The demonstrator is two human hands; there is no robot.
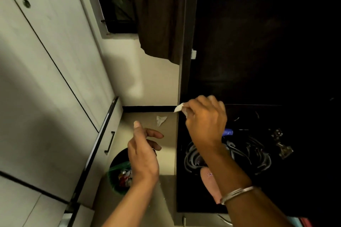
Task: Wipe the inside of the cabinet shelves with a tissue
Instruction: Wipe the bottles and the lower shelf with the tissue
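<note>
My right hand (205, 119) pinches a small white tissue (179, 108) at the left edge of a dark open cabinet (258, 51). The tissue's tip sticks out to the left of my fingers. Inside the cabinet, a dark shelf (304, 180) holds coiled cables (258, 155) and a pink object (210, 182) under my forearm. My left hand (143, 150) hovers over the floor with loosely spread fingers and holds nothing. A second scrap of white tissue (160, 120) lies on the beige floor beyond my left hand.
A black bin (118, 160) with a green liner and coloured wrappers stands below my left hand. White cabinet doors (46, 79) and a drawer with a black handle (110, 142) fill the left side. A brown curtain (158, 14) hangs by the window. A metal hinge (281, 145) lies on the shelf.
</note>
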